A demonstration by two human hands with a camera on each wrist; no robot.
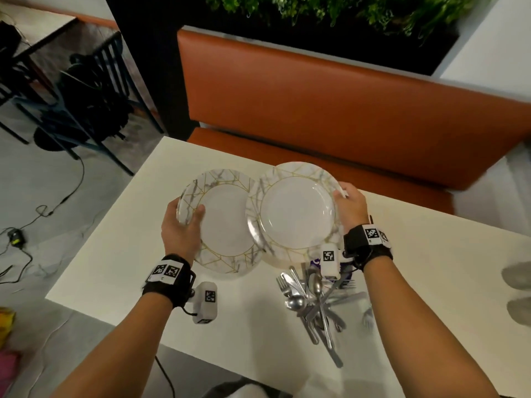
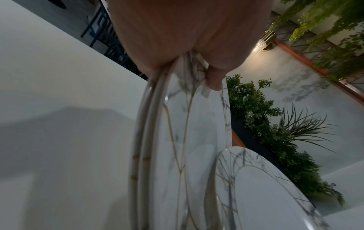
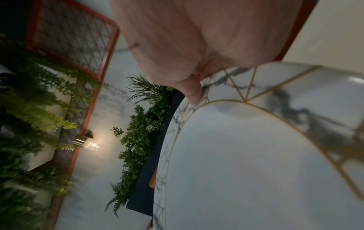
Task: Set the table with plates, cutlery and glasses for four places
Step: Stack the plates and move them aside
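Lying heaped at the near edge of the white table (image 1: 120, 248), the cutlery (image 1: 313, 300) awaits sorting; above it, the left hand (image 1: 181, 228) grips stacked marbled plates (image 1: 227, 222) (at least two), the right hand (image 1: 349, 203) pinches another plate (image 1: 296, 211). Nothing is laid yet; no glasses visible.

The plate (image 1: 296, 214) gripped in the right hand (image 1: 351, 208) looked glossy and glazed, marble-veined with thin gilt lines; the plates (image 1: 227, 225) in the left hand (image 1: 181, 228) matched. Below the right wrist, the cutlery (image 1: 311, 300) was shiny metal. Under both hands the table (image 1: 120, 254) was smooth and matt; beyond them the bench (image 1: 330, 110) looked like leather.
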